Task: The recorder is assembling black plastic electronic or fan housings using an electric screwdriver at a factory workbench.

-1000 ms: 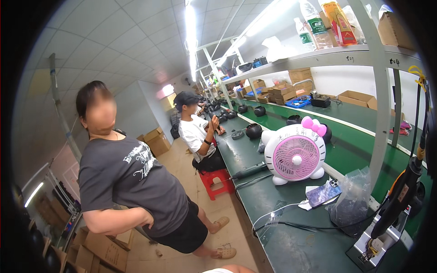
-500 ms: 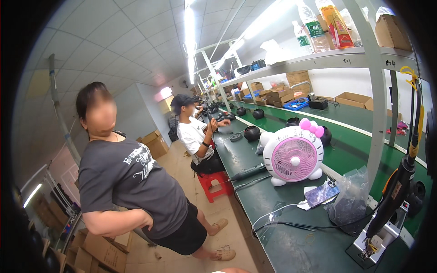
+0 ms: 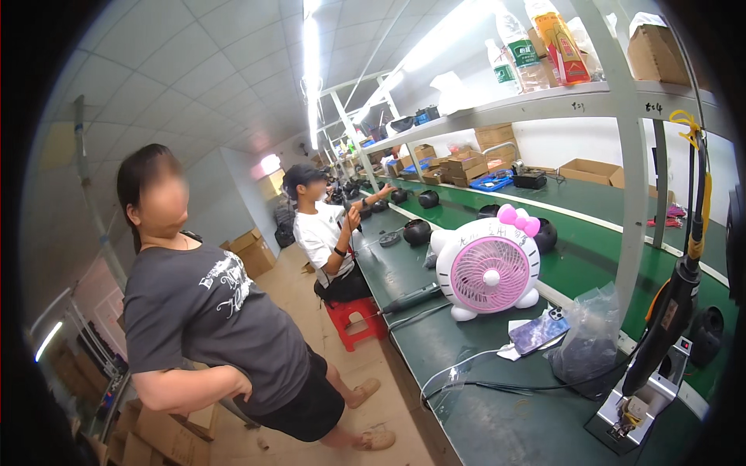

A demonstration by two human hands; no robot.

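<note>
Neither of my hands shows in the head view. A long green workbench runs along my right. On it stands a white and pink desk fan with a pink bow. A phone lies beside a clear plastic bag. A black hanging electric screwdriver points down at a small metal fixture near the front right.
A person in a dark grey T-shirt stands in the aisle at my left. Another person in a white shirt sits on a red stool at the bench. Round black parts, cardboard boxes and shelf bottles are further off.
The view has shifted slightly. The seated person has stretched an arm out over the bench. The standing person has stayed put.
</note>
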